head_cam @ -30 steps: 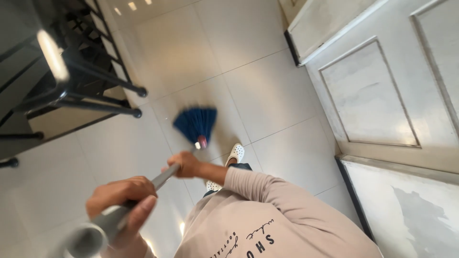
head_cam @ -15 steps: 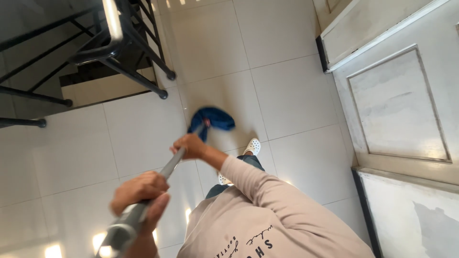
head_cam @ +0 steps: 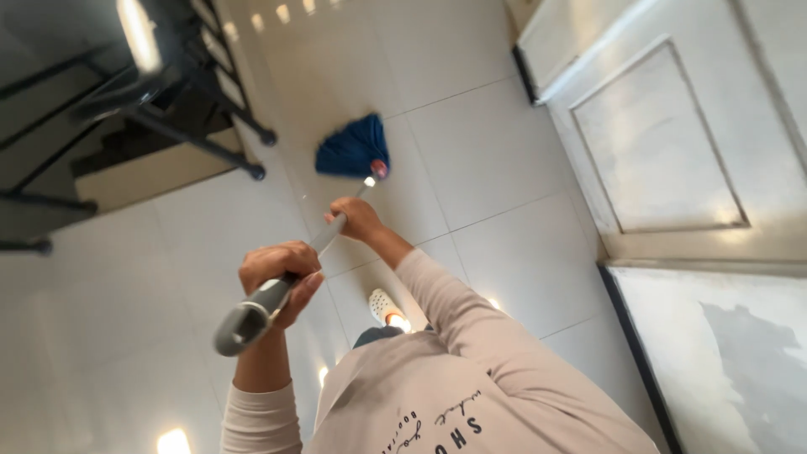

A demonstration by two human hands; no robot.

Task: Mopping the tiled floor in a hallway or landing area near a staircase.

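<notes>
Both hands are clamped around the grey mop handle (head_cam: 282, 286), left hand (head_cam: 277, 273) up near the butt end and right hand (head_cam: 357, 219) further down for leverage, so the blue mop head (head_cam: 353, 149) sits flat on the tiled floor (head_cam: 496, 168) just past the lower grip.

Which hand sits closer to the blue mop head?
The right hand, lower on the grey mop handle near the blue mop head; the left hand holds its top end.
</notes>
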